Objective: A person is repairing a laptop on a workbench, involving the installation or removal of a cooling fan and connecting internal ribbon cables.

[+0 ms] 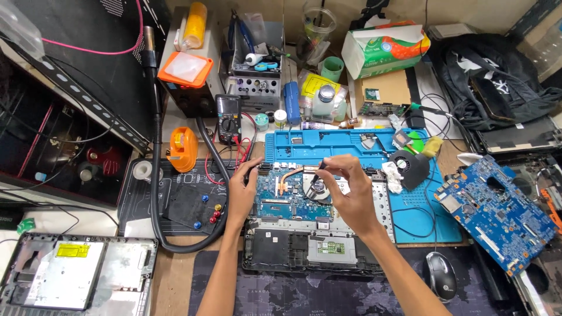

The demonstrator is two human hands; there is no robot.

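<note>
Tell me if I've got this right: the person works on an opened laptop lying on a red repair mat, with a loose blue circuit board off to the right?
Not quite. The head view shows the repair mat is blue, not red. The rest holds: both hands, left hand and right hand, are at the opened laptop, and a loose blue circuit board lies to the right.

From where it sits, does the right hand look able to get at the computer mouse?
Probably yes: the right hand is over the opened laptop, and the mouse lies uncovered on the desk mat to its right, nothing between.

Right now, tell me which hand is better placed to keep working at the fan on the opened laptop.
Probably the right hand: it already holds a thin tool tip-down over the fan. The left hand rests at the laptop board's left edge, steadying it.
</note>
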